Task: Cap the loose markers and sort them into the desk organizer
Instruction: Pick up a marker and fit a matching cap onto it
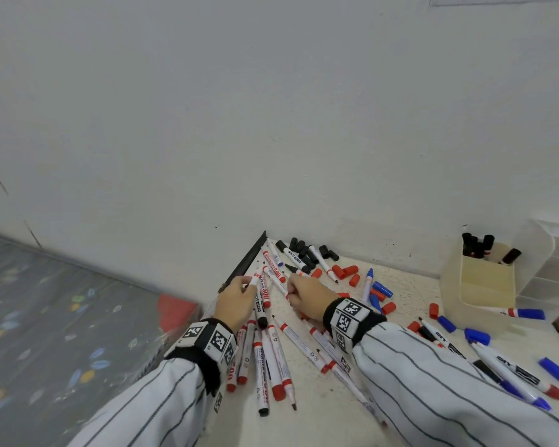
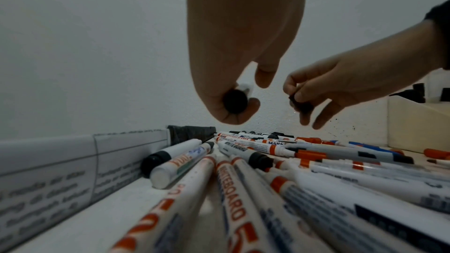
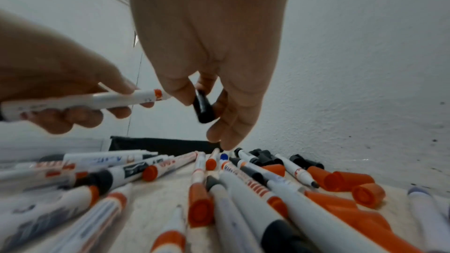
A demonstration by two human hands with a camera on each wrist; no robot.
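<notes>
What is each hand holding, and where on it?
The left hand grips a whiteboard marker around its barrel; the right hand pinches a black cap by its sides.

right hand (image 3: pixel 212 61) pinching black cap (image 3: pixel 203 108), markers (image 3: pixel 243 189) below

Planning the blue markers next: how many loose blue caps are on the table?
5. Two blue caps lie just right of the right hand; two before the organizer; one far right. The sleeve may hide more.
</notes>
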